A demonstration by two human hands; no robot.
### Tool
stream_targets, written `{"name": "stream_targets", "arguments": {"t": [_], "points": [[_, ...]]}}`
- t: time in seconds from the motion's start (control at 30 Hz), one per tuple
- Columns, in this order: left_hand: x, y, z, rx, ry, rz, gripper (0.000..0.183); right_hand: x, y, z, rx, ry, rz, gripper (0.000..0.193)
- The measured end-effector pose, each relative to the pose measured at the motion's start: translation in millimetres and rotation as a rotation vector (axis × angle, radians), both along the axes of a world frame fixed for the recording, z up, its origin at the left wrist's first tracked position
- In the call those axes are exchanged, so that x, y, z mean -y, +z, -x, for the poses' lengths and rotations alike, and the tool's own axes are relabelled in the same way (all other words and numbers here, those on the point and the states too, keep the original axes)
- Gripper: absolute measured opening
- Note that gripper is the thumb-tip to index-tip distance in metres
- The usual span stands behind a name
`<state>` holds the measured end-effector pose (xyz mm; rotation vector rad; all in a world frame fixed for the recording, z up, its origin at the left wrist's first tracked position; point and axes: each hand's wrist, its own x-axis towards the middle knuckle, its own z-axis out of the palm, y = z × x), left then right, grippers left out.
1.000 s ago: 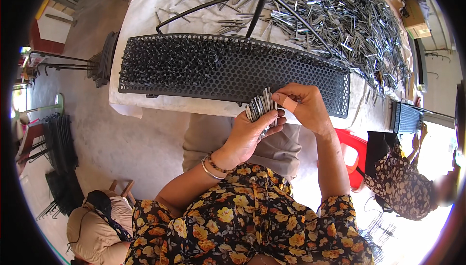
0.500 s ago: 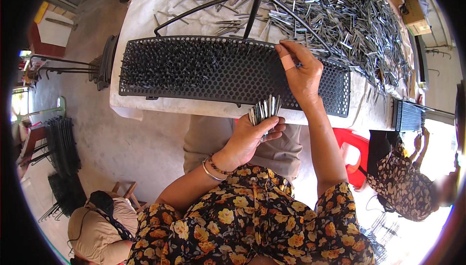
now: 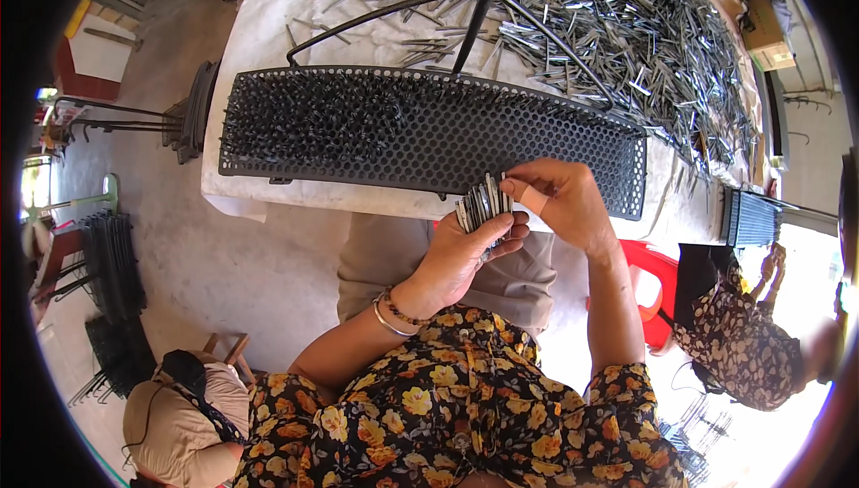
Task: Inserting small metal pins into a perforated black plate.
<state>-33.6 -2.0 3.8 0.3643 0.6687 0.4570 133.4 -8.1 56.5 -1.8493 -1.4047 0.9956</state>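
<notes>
At lower centre, a person's left hand (image 3: 452, 251) grips an upright, fanned bundle of thin metal strips (image 3: 481, 205) between thumb and curled fingers. Right of it, the right hand (image 3: 577, 206) brings thumb and forefinger to the bundle's top right edge; whether they pinch a strip, I cannot tell. Just above, across the middle of the frame, lies a black perforated panel (image 3: 510, 144), its left part bristling with dark pieces. Loose metal strips (image 3: 644, 50) heap at upper right on a white-covered table (image 3: 268, 36).
</notes>
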Motion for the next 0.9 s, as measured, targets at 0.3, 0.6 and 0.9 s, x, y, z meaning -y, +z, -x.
{"name": "stream_targets", "arguments": {"t": [0.3,0.6,0.9], "points": [[1,0,-6,-0.073,-0.044,-0.016,0.017,-38,-16,-9,0.154,-0.374,-0.668,0.015],[1,-2,0,-0.052,-0.023,-0.006,0.017,-57,-40,-10,0.453,-0.24,-0.83,0.015],[6,-4,0,-0.035,-0.049,-0.031,0.016,-54,-45,-7,0.487,-0.214,-0.785,0.013]]}}
